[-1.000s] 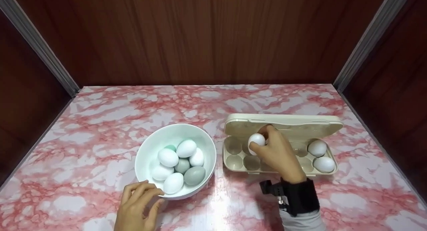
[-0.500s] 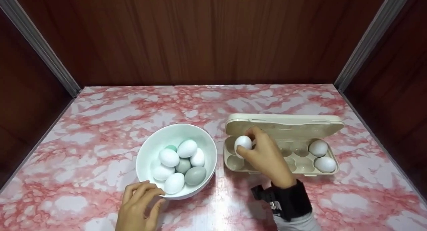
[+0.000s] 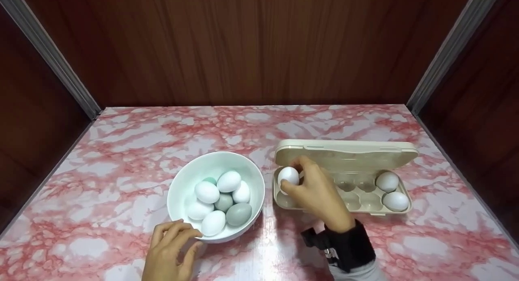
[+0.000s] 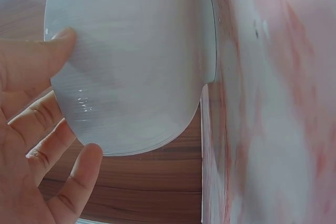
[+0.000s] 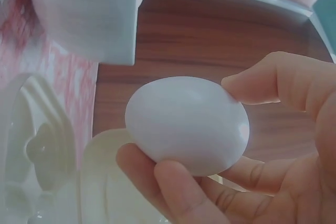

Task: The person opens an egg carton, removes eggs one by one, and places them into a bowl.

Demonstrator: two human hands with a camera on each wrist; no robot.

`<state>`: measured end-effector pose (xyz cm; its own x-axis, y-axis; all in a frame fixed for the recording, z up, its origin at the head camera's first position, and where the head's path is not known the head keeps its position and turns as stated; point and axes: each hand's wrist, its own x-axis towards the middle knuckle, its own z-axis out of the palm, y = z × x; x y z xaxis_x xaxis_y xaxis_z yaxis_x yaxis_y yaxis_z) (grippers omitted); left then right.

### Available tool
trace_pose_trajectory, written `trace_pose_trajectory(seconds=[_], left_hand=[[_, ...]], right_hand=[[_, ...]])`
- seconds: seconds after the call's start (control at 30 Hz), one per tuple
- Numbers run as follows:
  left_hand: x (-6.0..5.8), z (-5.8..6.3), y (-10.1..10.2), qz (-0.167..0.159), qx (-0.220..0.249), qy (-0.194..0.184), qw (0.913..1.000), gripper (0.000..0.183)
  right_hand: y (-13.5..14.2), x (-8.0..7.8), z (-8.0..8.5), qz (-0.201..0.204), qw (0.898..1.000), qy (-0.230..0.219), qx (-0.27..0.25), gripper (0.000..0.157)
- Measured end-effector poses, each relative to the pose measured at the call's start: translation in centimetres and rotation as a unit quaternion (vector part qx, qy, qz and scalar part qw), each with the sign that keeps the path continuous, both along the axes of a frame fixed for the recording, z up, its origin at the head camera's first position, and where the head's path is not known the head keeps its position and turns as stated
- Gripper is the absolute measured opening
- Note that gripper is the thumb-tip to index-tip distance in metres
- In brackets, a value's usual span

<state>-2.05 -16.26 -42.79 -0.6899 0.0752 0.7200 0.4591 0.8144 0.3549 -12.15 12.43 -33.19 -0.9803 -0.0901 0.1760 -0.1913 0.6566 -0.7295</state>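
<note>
My right hand (image 3: 318, 194) holds a white egg (image 3: 288, 175) between thumb and fingers, over the far-left cup of a cream egg carton (image 3: 344, 146). In the right wrist view the whole egg (image 5: 186, 124) shows, with fingertips beneath it and the thumb at its upper side. At the left stands a white bowl (image 3: 181, 183) with several white eggs and a few grey-green ones inside. My left hand (image 3: 170, 248) grips its near-left rim; in the left wrist view the thumb lies on the bowl's outer wall (image 4: 136, 66) and fingers pass behind the edge.
Two white eggs, the rear one (image 3: 387, 181) and the front one (image 3: 395, 201), sit in the carton's right-end cups. The carton's lid stands raised at the back. Wood-grain panels (image 3: 259, 50) enclose the pink marbled table (image 3: 134, 151) on three sides.
My right hand has carried the egg leftward across the carton, from above the second column of cups to the far-left one. My left hand stays at the bowl's rim.
</note>
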Motion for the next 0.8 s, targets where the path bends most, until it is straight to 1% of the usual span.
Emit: trace_pose_trajectory(seconds=[0.1, 0.2, 0.27, 0.33, 0.4, 0.47, 0.57, 0.67, 0.8], left_hand=[[0.1, 0.0, -0.1, 0.005, 0.000, -0.009, 0.9999, 0.031], [0.1, 0.0, 0.0, 0.013, 0.001, -0.018, 0.9998, 0.032], [0.1, -0.1, 0.0, 0.015, 0.004, -0.019, 0.9997, 0.032], [0.1, 0.0, 0.0, 0.010, 0.005, -0.015, 0.9998, 0.032], [0.0, 0.0, 0.0, 0.005, 0.006, -0.011, 0.9999, 0.031], [0.0, 0.0, 0.0, 0.001, 0.007, -0.007, 1.0000, 0.030], [0.0, 0.0, 0.0, 0.000, 0.009, -0.006, 0.9999, 0.029], [0.0, 0.1, 0.0, 0.003, 0.006, -0.008, 0.9999, 0.028], [0.0, 0.1, 0.0, 0.004, 0.003, -0.011, 0.9999, 0.028]], right_hand=[[-0.4, 0.2, 0.1, 0.012, 1.000, 0.001, -0.011, 0.027], [-0.9, 0.4, 0.2, 0.035, 0.999, -0.005, -0.039, 0.026], [-1.3, 0.5, 0.3, 0.052, 0.997, -0.009, -0.058, 0.026], [-1.6, 0.4, 0.3, 0.061, 0.996, -0.010, -0.063, 0.026], [-2.0, 0.4, 0.5, 0.070, 0.996, -0.010, -0.063, 0.025], [-2.5, 0.3, 0.7, 0.080, 0.995, -0.005, -0.051, 0.025], [-3.3, 0.1, 1.2, 0.105, 0.993, -0.003, -0.048, 0.022], [-4.1, -0.3, 2.0, 0.125, 0.991, -0.001, -0.042, 0.021], [-5.1, -1.0, 2.9, 0.147, 0.989, -0.011, -0.031, 0.024]])
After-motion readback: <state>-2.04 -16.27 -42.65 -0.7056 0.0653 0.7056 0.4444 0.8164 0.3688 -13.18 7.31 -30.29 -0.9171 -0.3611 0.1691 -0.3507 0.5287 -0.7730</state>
